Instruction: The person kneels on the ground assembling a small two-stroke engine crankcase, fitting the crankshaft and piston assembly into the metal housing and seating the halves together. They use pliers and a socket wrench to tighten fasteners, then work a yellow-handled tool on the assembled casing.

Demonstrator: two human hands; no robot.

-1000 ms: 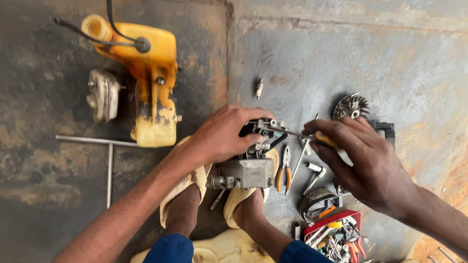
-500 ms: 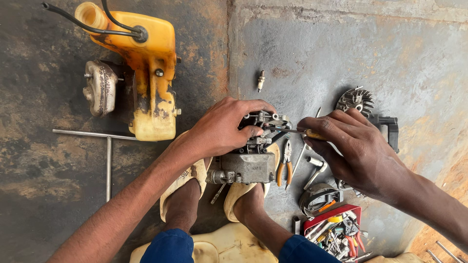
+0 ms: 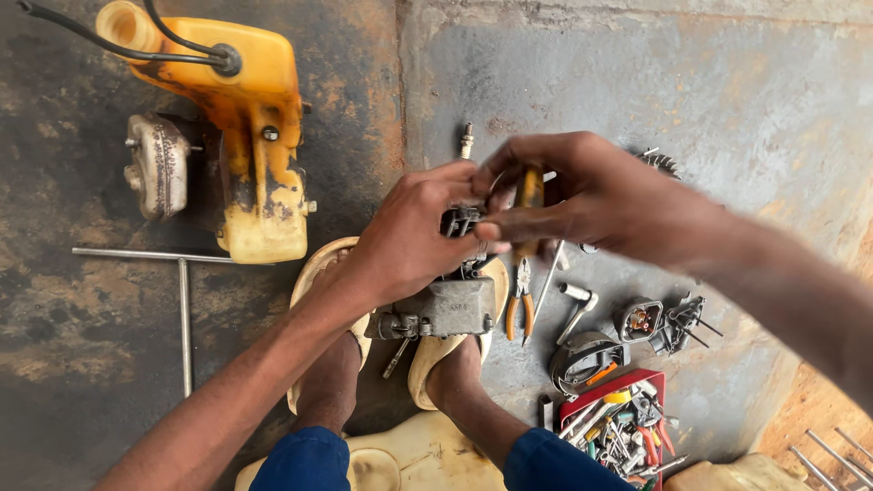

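A small grey engine block (image 3: 455,309) stands on the floor, wedged between my two sandalled feet. My left hand (image 3: 414,236) is clamped over its upper part, holding it steady. My right hand (image 3: 600,195) is just above and to the right, fingers closed on a yellow-handled screwdriver (image 3: 529,191) that points down at the top of the engine. The tip and the spot it meets are hidden by my fingers. The two hands touch at the fingertips.
A yellow fuel tank (image 3: 245,118) with black hoses lies at the upper left, and a metal T-bar (image 3: 182,300) below it. A spark plug (image 3: 466,141), orange-handled pliers (image 3: 518,305), a socket wrench (image 3: 577,305), a round cover (image 3: 582,359) and a red tray (image 3: 627,418) of tools surround the engine.
My right hand has swung left from beside the engine to right over its top, bringing the screwdriver with it. My left hand keeps its grip on the engine.
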